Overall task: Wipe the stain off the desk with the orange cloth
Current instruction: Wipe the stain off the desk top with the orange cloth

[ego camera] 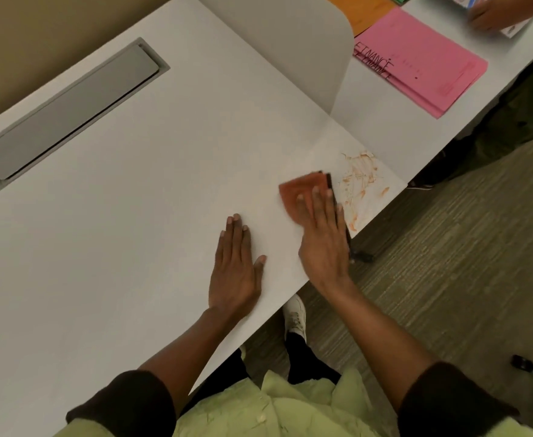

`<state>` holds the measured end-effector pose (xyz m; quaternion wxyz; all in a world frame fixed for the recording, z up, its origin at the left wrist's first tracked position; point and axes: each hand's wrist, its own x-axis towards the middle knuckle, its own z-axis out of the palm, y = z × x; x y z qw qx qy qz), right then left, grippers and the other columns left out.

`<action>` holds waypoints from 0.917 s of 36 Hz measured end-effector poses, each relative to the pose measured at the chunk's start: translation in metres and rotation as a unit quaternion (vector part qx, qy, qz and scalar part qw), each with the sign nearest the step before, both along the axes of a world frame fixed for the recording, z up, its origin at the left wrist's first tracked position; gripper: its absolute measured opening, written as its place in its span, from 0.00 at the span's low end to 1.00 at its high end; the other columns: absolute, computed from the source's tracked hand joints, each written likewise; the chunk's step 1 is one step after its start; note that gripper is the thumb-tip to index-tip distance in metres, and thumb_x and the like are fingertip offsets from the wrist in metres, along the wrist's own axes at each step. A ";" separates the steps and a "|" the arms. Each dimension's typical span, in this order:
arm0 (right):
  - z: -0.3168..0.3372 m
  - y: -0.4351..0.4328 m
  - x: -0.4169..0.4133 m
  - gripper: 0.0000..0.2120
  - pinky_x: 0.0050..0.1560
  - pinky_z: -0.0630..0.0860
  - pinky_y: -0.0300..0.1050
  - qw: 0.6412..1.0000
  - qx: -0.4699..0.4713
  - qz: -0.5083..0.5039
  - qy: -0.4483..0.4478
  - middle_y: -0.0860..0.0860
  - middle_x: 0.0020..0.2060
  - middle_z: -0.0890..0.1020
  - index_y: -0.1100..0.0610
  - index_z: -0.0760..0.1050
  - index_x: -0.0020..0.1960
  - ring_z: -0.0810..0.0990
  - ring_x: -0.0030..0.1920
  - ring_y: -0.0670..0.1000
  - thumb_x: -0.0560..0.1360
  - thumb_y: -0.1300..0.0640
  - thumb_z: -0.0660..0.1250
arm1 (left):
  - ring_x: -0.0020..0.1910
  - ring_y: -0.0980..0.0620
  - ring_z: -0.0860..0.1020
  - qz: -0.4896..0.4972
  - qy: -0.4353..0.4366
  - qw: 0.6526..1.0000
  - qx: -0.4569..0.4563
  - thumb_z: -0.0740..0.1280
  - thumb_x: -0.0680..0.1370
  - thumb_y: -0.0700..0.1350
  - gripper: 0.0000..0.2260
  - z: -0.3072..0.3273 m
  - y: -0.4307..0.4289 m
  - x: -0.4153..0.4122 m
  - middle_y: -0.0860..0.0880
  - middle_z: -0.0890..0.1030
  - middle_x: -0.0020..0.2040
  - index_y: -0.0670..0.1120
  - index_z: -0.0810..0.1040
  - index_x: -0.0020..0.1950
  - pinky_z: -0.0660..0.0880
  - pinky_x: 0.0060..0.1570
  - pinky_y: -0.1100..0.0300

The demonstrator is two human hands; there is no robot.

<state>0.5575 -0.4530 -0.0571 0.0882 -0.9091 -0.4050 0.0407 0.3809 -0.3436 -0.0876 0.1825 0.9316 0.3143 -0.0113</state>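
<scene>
An orange-brown smeared stain (pixel 358 178) lies on the white desk (pixel 151 190) near its right front corner. The orange cloth (pixel 303 187) lies flat on the desk just left of the stain, blurred. My right hand (pixel 323 238) presses down on the cloth with fingers stretched out over it. My left hand (pixel 236 263) rests flat on the desk, palm down, fingers apart, a little to the left of the cloth and holding nothing.
A grey cable hatch (pixel 69 111) is set into the desk at the far left. A grey divider panel (pixel 293 48) stands behind the stain. Pink folders (pixel 422 64) lie on the neighbouring desk, where another person's hand (pixel 495 12) rests. Carpet floor and my shoe (pixel 295 313) show below.
</scene>
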 end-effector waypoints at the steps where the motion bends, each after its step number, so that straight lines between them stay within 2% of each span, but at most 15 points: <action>1: 0.001 0.010 0.014 0.40 0.82 0.51 0.63 1.000 -0.005 -0.013 -0.003 0.59 0.85 0.48 0.55 0.46 0.85 0.44 0.84 0.62 0.79 0.63 0.61 | 0.89 0.50 0.37 0.005 0.002 1.000 -0.002 0.49 0.90 0.58 0.33 0.000 -0.002 0.002 0.45 0.39 0.91 0.41 0.45 0.90 0.37 0.87 0.54; 5: 0.003 0.031 0.038 0.39 0.82 0.50 0.62 0.999 -0.002 -0.033 0.010 0.60 0.84 0.50 0.56 0.47 0.85 0.45 0.84 0.62 0.79 0.64 0.60 | 0.89 0.52 0.36 0.021 0.004 1.000 -0.016 0.47 0.90 0.60 0.34 0.002 -0.005 0.001 0.48 0.37 0.90 0.44 0.43 0.90 0.34 0.86 0.57; 10: 0.003 -0.010 -0.017 0.39 0.82 0.52 0.64 0.998 0.044 0.033 0.034 0.60 0.84 0.47 0.56 0.45 0.85 0.43 0.84 0.61 0.76 0.65 0.53 | 0.90 0.51 0.40 0.021 -0.006 1.000 -0.002 0.49 0.90 0.60 0.33 0.000 -0.003 0.002 0.48 0.41 0.91 0.44 0.46 0.90 0.38 0.87 0.56; 14: 0.003 -0.046 -0.041 0.41 0.82 0.53 0.64 0.996 0.044 0.052 0.051 0.59 0.85 0.46 0.56 0.46 0.85 0.41 0.84 0.61 0.76 0.67 0.58 | 0.90 0.51 0.41 0.032 -0.008 0.999 -0.004 0.50 0.89 0.60 0.34 -0.001 -0.005 0.001 0.49 0.42 0.91 0.44 0.48 0.90 0.39 0.87 0.56; 21: 0.004 -0.014 0.042 0.37 0.83 0.50 0.61 0.999 0.028 0.017 0.025 0.58 0.84 0.52 0.56 0.54 0.85 0.46 0.85 0.61 0.79 0.67 0.62 | 0.90 0.52 0.41 0.034 0.003 0.999 0.009 0.51 0.89 0.61 0.34 0.004 -0.005 0.002 0.49 0.42 0.91 0.44 0.49 0.90 0.39 0.87 0.57; 24: 0.003 -0.005 0.046 0.38 0.83 0.50 0.60 0.999 0.027 0.014 0.020 0.59 0.84 0.52 0.56 0.52 0.85 0.46 0.84 0.61 0.78 0.67 0.61 | 0.90 0.52 0.41 0.035 0.004 0.999 0.006 0.52 0.89 0.60 0.34 0.007 -0.007 0.003 0.49 0.43 0.91 0.44 0.50 0.90 0.42 0.88 0.54; 30: -0.003 -0.046 -0.017 0.42 0.81 0.54 0.65 0.990 0.047 0.123 0.049 0.58 0.85 0.50 0.55 0.49 0.85 0.44 0.85 0.61 0.73 0.69 0.55 | 0.90 0.53 0.41 0.040 0.000 0.999 0.004 0.53 0.89 0.59 0.33 0.009 -0.007 0.004 0.49 0.44 0.91 0.44 0.51 0.90 0.41 0.88 0.56; 33: -0.001 -0.066 -0.029 0.46 0.81 0.55 0.64 0.988 0.022 0.142 0.058 0.58 0.85 0.47 0.55 0.48 0.85 0.43 0.84 0.61 0.70 0.70 0.58 | 0.90 0.53 0.41 0.040 -0.001 0.999 0.001 0.52 0.89 0.60 0.34 0.009 -0.008 0.004 0.49 0.44 0.91 0.44 0.51 0.90 0.44 0.88 0.53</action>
